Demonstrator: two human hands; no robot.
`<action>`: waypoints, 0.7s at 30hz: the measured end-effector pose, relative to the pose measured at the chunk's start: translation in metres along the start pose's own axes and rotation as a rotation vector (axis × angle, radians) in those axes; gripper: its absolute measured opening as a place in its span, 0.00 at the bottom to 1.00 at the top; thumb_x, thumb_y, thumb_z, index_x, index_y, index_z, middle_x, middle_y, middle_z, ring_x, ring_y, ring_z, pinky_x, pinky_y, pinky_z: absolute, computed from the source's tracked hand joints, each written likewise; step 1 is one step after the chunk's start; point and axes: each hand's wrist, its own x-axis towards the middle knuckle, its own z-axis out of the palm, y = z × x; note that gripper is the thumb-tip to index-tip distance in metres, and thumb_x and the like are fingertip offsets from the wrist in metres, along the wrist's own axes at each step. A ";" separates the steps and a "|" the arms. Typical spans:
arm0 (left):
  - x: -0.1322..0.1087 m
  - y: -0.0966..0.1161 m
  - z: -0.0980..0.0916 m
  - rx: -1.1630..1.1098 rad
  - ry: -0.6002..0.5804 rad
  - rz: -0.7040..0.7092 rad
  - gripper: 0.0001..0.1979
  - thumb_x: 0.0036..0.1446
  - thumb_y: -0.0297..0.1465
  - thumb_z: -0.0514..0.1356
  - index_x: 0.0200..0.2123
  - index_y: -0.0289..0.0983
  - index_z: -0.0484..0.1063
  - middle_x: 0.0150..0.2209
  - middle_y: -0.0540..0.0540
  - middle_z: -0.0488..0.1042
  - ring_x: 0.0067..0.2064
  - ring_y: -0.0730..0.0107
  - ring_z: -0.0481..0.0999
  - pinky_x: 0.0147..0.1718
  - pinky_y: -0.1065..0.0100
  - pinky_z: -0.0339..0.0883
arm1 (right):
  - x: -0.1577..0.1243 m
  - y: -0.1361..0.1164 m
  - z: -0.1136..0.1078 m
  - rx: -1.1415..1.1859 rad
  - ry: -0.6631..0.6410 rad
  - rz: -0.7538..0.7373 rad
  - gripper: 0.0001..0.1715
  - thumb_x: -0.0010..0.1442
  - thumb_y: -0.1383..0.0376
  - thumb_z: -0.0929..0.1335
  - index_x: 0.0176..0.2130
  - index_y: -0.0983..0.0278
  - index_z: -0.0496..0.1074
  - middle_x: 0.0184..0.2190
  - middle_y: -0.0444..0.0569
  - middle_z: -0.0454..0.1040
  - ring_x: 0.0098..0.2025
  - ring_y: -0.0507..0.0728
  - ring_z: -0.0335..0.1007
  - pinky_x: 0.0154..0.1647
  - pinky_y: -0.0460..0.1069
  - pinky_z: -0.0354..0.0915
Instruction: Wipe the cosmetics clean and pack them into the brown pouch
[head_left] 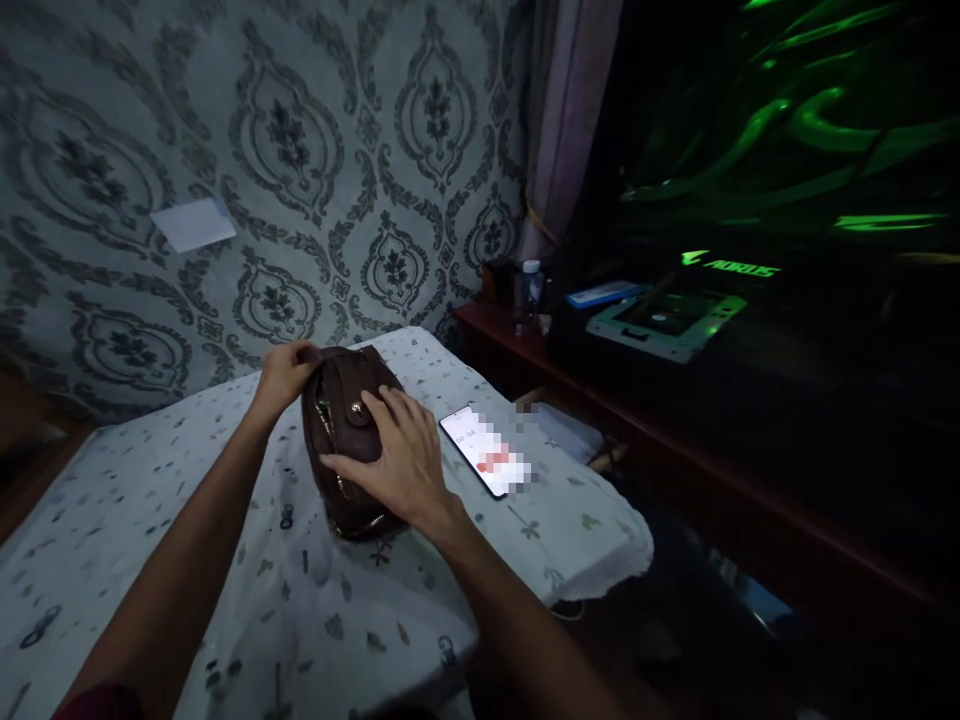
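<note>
A small dark brown bag (337, 400) with a snap strap sits on the patterned white sheet. Its zipper runs along the left side, which gapes partly, and metal teeth show. At the far left corner, my left hand (289, 372) is closed on the bag's edge; its fingertips are partly hidden, so I cannot tell whether a zipper pull is in them. My right hand (409, 450) rests across the near right part of the bag, thumb and fingers spread. Just right of this hand lies a phone (480, 450) with its screen lit, partly blurred out.
The white sheet (540, 545) covers a bed-like surface against a patterned wall (315, 220). To the right, a dark red desk (499, 328) carries a bottle (531, 288), a blue flat item (607, 293) and a pale square panel (667, 325). A green-lit screen (795, 130) stands behind.
</note>
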 end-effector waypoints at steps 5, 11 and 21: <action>-0.006 0.008 0.000 0.173 0.102 -0.022 0.10 0.52 0.35 0.56 0.27 0.36 0.73 0.26 0.47 0.73 0.31 0.63 0.71 0.33 0.66 0.61 | -0.005 0.006 0.007 0.029 0.106 -0.043 0.43 0.51 0.42 0.72 0.58 0.63 0.70 0.61 0.58 0.69 0.64 0.67 0.60 0.64 0.64 0.56; -0.006 0.010 0.002 0.238 0.124 -0.044 0.13 0.56 0.39 0.53 0.30 0.37 0.73 0.28 0.45 0.74 0.34 0.60 0.72 0.36 0.65 0.62 | -0.010 0.008 0.010 0.040 0.161 -0.075 0.40 0.54 0.44 0.71 0.58 0.64 0.70 0.61 0.58 0.68 0.64 0.66 0.59 0.65 0.63 0.56; -0.003 0.008 0.006 0.299 0.118 -0.035 0.15 0.59 0.38 0.49 0.34 0.38 0.72 0.29 0.45 0.72 0.35 0.58 0.74 0.38 0.61 0.65 | -0.012 0.007 0.008 0.043 0.172 -0.103 0.36 0.59 0.46 0.67 0.58 0.67 0.69 0.61 0.59 0.68 0.65 0.67 0.58 0.64 0.64 0.54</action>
